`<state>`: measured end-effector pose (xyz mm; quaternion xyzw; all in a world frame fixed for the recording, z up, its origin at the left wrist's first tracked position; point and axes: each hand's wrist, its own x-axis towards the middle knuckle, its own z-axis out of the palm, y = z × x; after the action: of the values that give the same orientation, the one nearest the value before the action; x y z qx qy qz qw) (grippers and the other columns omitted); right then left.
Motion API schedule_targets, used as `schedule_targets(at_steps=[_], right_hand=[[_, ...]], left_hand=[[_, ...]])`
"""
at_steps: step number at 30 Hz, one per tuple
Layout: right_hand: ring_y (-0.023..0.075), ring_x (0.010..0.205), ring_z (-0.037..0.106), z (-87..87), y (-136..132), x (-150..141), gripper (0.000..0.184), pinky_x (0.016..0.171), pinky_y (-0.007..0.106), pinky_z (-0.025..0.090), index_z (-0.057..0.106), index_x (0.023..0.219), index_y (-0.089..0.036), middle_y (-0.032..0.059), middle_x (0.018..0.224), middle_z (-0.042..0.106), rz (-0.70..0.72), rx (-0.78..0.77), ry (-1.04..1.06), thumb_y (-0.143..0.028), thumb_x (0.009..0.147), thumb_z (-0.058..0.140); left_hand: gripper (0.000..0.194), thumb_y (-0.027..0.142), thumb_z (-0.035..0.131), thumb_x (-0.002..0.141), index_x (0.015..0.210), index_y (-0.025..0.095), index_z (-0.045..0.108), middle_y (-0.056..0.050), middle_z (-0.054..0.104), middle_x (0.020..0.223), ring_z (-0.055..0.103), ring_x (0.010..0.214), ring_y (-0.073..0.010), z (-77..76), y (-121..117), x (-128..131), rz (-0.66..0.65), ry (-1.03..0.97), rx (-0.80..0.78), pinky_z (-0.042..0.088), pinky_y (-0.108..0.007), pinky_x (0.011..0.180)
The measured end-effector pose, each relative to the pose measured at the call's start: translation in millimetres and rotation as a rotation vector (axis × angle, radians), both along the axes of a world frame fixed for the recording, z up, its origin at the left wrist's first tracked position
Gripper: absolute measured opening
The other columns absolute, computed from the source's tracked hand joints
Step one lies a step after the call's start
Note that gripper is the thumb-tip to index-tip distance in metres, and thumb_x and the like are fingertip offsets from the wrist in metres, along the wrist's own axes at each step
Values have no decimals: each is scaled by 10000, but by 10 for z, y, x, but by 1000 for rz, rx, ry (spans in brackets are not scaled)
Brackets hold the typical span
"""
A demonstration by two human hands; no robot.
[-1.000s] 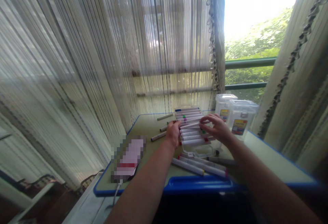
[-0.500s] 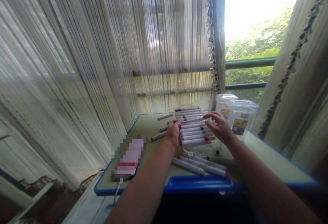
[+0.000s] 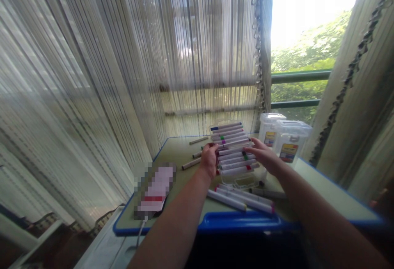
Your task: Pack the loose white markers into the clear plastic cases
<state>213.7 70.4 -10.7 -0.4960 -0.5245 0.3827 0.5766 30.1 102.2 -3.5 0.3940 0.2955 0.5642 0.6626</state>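
Observation:
Several white-barrelled markers with coloured bands lie side by side across a clear plastic marker case [image 3: 243,183], whose front edge has a moulded handle. At its left edge, my left hand [image 3: 209,159] is closed around the case, thumb over the marker ends. On the opposite side my right hand [image 3: 264,155] grips the edge, its fingers by the ends of the middle markers [image 3: 235,142]. The case is tilted, its far end raised a little. In front of it, loose markers [image 3: 246,197] rest on the table, partly near my right forearm.
Two clear lidded containers [image 3: 291,144] with labels stand at the table's back right. More loose markers [image 3: 191,163] lie left of the case. A blurred phone-like object [image 3: 155,189] with a cable is at the left. The table [image 3: 181,146] has a blue rim and front tray [image 3: 240,219].
My right fingers have come down from above the middle markers to the case's right edge. The case's far end has risen slightly. My left hand has kept its hold.

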Motion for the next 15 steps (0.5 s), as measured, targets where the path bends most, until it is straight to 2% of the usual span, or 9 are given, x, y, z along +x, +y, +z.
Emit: schedule_targets(at_steps=[5, 10, 15], right_hand=[[228, 830, 682, 55, -38, -12, 407, 642, 297, 538, 563, 1059, -231, 29, 884, 719, -27, -10, -24, -301, 669, 658], [215, 781, 676, 50, -32, -32, 350, 612, 290, 527, 596, 1008, -234, 17, 832, 715, -49, -54, -4, -270, 665, 654], [204, 740, 665, 45, -15, -38, 317, 581, 279, 512, 616, 973, -230, 12, 784, 704, -59, -52, -8, -258, 661, 659]], left_hand=[[186, 231, 627, 666, 832, 180, 561, -14, 647, 629, 642, 562, -170, 30, -14, -1, -38, -28, -37, 467, -258, 518], [195, 262, 631, 666, 823, 161, 576, -29, 651, 640, 653, 596, -174, 18, -3, 2, -42, -25, -82, 494, -273, 583], [235, 266, 669, 642, 829, 160, 575, -19, 644, 644, 643, 585, -165, -7, 10, -3, -7, -13, -59, 496, -273, 590]])
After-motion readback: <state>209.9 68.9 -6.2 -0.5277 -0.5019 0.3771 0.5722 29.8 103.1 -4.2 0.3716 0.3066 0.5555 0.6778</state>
